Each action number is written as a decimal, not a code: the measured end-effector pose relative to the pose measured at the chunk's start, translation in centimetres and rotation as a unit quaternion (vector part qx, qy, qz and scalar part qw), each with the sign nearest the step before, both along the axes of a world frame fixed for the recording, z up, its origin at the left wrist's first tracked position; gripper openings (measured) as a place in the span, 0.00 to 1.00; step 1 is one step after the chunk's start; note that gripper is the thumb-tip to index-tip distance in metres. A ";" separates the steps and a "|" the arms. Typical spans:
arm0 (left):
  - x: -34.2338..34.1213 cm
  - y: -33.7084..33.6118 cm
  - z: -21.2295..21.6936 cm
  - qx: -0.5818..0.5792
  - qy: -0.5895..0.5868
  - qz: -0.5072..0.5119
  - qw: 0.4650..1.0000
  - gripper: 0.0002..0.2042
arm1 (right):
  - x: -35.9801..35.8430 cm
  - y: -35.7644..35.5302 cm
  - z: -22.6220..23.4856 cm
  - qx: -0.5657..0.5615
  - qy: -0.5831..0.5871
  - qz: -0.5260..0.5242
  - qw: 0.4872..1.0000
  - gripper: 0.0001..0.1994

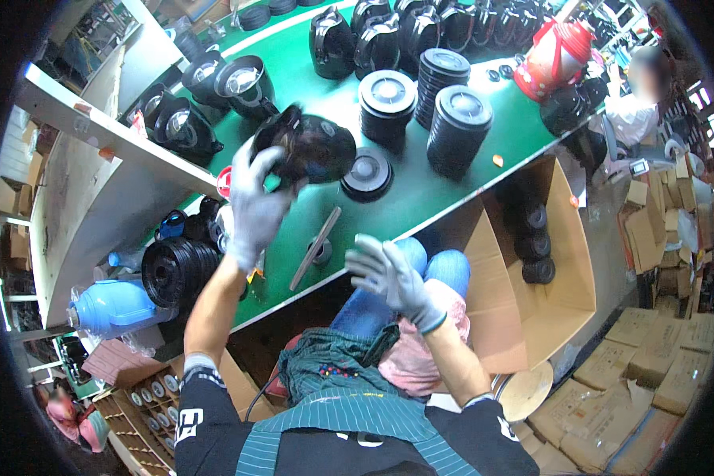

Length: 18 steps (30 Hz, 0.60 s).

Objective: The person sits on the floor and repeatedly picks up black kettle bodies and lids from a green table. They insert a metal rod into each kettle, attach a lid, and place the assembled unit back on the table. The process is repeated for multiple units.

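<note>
My left hand, in a grey glove, grips the near left side of a glossy black jug-shaped housing, tilted over the green table. Motion blurs the housing a little. My right hand, gloved too, is held above my lap with its fingers spread and nothing in it. Just right of the housing lies a low stack of black round discs. Between my hands a narrow metal bar rests across a small round piece on the table.
Taller disc stacks stand beyond, with rows of black jugs behind. At right are an open cardboard box holding black round parts and a red jug. A blue jug lies left. A co-worker sits far right.
</note>
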<state>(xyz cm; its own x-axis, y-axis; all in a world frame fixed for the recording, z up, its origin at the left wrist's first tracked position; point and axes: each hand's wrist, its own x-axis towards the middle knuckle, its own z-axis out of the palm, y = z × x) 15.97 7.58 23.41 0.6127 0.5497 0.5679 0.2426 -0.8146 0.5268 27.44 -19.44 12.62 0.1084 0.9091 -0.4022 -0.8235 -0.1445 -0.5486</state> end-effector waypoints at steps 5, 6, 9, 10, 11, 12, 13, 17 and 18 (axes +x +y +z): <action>12.8 11.4 -5.7 0.044 0.126 0.023 0.991 0.32 | -3.5 -4.2 -3.9 -0.003 0.037 -0.008 0.999 0.37; 15.2 12.5 -5.8 0.034 0.142 0.031 0.989 0.32 | -3.6 -4.6 -3.4 -0.014 0.060 -0.008 0.998 0.37; 20.3 14.9 -5.7 0.006 0.163 0.103 0.981 0.32 | -3.7 -5.2 -4.0 -0.007 0.097 -0.019 0.995 0.37; 21.4 15.6 -5.5 -0.003 0.161 0.103 0.982 0.32 | -3.7 -4.9 -3.6 -0.018 0.089 -0.017 0.996 0.37; 22.2 15.9 -5.3 0.004 0.146 0.111 0.983 0.32 | -3.7 -4.8 -3.4 -0.019 0.074 -0.016 0.997 0.37; 22.9 16.3 -5.4 0.005 0.142 0.112 0.984 0.32 | -3.6 -4.8 -3.6 -0.028 0.069 -0.010 0.997 0.37; 23.3 17.1 -5.6 0.003 0.138 0.114 0.984 0.32 | -3.7 -4.7 -3.7 -0.038 0.063 -0.002 0.997 0.37; 23.6 18.6 -5.4 0.067 0.125 0.134 0.981 0.39 | -3.1 -4.4 -3.4 -0.031 0.065 0.006 0.997 0.36; 22.5 18.4 -5.2 0.088 0.112 0.140 0.980 0.38 | -3.2 -4.7 -3.6 -0.030 0.082 -0.003 0.996 0.36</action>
